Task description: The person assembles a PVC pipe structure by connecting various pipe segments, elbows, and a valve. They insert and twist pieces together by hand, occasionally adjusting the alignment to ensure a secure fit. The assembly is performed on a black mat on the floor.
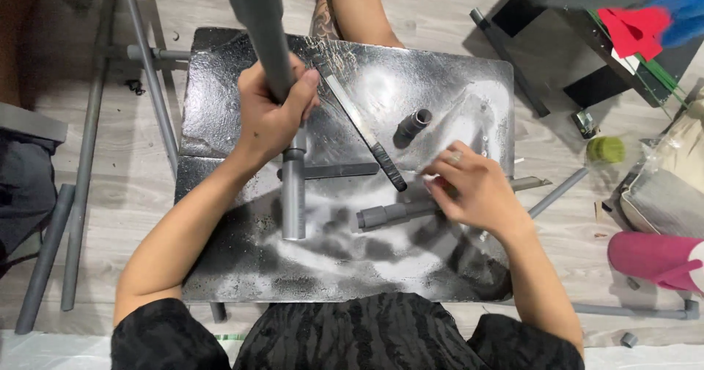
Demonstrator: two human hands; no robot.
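Grey pipe (275,55) — smooth, perhaps plastic

This looks like a makeshift home workshop set up on a pale wood-look floor (565,69). In the middle of the frame sits a low counter (220,267), its top coated in black and silver spray-paint overspray. Grey plastic pipes (81,187) lie along the left edge and lower right, with short pipe fittings (414,123) on the counter. A metal ruler (363,132) rests at centre. Bags and a pink roll (653,256) crowd the right side.
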